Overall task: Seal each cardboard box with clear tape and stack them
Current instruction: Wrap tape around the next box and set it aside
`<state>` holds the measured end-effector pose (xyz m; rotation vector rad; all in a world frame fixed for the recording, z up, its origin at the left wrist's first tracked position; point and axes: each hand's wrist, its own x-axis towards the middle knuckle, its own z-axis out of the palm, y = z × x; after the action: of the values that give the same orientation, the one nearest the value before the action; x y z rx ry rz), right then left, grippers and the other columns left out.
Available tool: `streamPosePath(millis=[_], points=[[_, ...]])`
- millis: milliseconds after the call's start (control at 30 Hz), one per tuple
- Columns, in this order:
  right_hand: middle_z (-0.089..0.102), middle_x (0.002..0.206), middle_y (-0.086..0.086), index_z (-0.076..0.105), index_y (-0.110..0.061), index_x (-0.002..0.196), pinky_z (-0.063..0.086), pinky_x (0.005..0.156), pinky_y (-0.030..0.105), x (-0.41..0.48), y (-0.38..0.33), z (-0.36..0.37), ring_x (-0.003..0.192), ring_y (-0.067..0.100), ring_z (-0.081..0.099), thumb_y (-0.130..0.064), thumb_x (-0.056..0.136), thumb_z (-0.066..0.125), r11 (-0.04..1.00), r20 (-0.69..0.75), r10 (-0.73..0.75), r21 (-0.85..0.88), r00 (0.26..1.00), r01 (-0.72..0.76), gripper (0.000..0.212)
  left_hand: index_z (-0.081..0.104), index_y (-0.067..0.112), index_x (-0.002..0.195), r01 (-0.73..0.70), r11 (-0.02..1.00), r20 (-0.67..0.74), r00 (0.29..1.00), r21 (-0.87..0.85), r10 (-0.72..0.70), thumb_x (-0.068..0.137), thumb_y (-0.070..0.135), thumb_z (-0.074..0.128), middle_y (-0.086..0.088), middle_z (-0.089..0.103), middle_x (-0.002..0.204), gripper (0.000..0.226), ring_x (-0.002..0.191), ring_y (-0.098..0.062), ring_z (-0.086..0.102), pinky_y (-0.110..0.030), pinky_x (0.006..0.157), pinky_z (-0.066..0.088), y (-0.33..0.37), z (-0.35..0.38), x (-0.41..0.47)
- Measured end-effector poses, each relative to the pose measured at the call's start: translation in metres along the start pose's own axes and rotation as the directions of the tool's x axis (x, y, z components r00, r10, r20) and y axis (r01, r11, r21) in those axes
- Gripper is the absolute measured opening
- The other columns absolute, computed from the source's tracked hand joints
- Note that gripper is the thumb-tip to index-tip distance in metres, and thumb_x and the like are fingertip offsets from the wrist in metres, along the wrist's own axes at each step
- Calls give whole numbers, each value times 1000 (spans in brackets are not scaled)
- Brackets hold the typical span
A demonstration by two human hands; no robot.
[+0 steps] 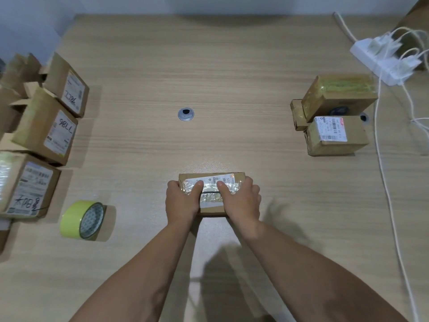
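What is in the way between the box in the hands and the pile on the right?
Nothing visible. Only bare table lies between the box, gripped by the left hand and right hand, and the stacked boxes. The cables run past the stack's far side, and the tape roll sits to the left.

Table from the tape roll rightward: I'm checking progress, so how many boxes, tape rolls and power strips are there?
Cardboard boxes: 4 (held box; at right, top box, small box, labelled lower box)
Tape roll: 1
Power strip: 1
Total: 6
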<state>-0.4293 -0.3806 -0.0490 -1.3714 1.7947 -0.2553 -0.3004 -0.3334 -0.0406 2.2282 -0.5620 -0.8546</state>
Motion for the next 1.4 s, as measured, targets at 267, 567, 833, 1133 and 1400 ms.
streamPosePath(millis=[267,567,833,1133,1400], points=[[49,127,9,48,-13,128,41,90,39,8,5,1,120,30,46,-46,101,52,999,-63,-43,31,997,45,44,47,10,94,-42,999,-48,998,26,43,101,34,55,-1,54,80,26,74,-20,51,-33,64,36,-4,0,2],[50,108,4,53,-12,111,33,77,33,8,6,-5,103,27,53,-31,106,43,992,-84,-48,110,995,57,23,52,1,90,-21,998,-86,996,64,27,104,27,45,-6,54,74,31,69,-23,48,-31,57,35,-3,-6,3],[45,134,4,39,-18,137,41,88,42,2,-6,2,129,27,44,-77,79,59,996,-34,59,-63,998,-61,85,47,13,106,46,973,-12,999,228,-44,86,59,64,0,54,98,53,86,-25,54,-34,72,40,10,3,-2],[47,130,5,45,-18,128,45,94,43,7,-2,2,124,28,44,-57,93,57,999,-62,33,12,998,-32,53,45,10,93,-11,978,-57,998,209,23,98,43,56,-2,53,82,35,78,-27,51,-34,69,35,4,-1,4],[52,113,6,55,-11,115,35,79,33,6,4,-5,98,25,51,-32,107,38,993,-86,-13,117,996,23,28,50,6,80,-29,986,-107,993,164,47,107,28,40,-3,51,73,36,64,-14,44,-30,53,28,2,-6,5]])
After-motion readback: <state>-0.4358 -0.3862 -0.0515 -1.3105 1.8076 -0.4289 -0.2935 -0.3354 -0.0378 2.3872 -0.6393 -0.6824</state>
